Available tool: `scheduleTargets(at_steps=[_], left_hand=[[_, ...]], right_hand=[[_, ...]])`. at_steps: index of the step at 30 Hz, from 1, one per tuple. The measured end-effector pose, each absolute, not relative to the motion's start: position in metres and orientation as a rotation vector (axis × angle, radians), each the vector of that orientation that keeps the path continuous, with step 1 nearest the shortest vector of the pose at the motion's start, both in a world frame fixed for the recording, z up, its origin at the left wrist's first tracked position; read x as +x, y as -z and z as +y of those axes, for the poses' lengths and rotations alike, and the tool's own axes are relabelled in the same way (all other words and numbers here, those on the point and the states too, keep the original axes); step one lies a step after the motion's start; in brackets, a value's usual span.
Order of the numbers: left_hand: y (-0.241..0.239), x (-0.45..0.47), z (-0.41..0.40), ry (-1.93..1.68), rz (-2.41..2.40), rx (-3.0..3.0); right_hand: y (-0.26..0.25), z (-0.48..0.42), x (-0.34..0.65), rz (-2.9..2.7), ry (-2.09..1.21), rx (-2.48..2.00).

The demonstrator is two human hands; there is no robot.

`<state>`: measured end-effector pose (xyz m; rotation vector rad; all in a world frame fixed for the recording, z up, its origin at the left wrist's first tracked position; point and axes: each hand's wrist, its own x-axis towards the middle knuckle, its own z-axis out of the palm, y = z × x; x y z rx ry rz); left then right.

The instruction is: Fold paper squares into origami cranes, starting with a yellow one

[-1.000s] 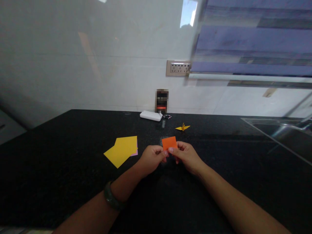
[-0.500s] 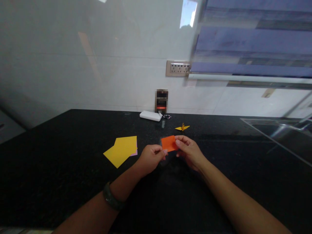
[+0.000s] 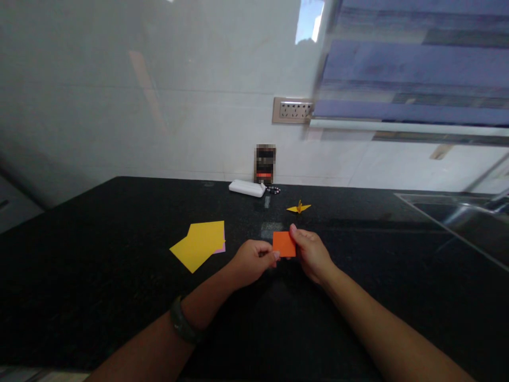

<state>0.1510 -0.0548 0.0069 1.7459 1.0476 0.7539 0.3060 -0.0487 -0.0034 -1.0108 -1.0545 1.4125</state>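
Note:
A small square of orange paper is held between my two hands above the dark counter. My left hand pinches its lower left corner between thumb and fingers. My right hand grips the right edge, thumb near the upper right corner and the other fingers mostly hidden behind. Beyond my right hand stands a yellow folded paper crane. To the left of my left hand lie yellow paper sheets, overlapping, with a strip of pink paper showing at their right edge.
A white oblong case with a beaded strap lies near the wall. Behind it a blurred dark object leans upright. The black counter runs to a sink at right. A socket panel and blue blind are above.
The orange paper has shifted slightly right and nearer, turning from a slanted position to a level square. My left hand followed it; my right thumb moved up along its edge.

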Motion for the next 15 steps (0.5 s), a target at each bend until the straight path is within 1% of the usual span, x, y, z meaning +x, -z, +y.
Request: scheduleTargets(at_steps=[7,13,15], left_hand=[[0.0017,0.1489,-0.0487,-0.969,1.135,1.614],[0.0019,0.1492,-0.0501,-0.905,1.114,1.587],[0.0011,0.1499,-0.0505,-0.937,1.107,1.560]], right_hand=[[0.0014,-0.0499,0.3087,-1.243,-1.276,-1.057],[0.0018,-0.0500,0.3071,-1.245,-1.281,-1.064],[0.0016,-0.0505,0.3076,-1.267,-1.279,-1.071]])
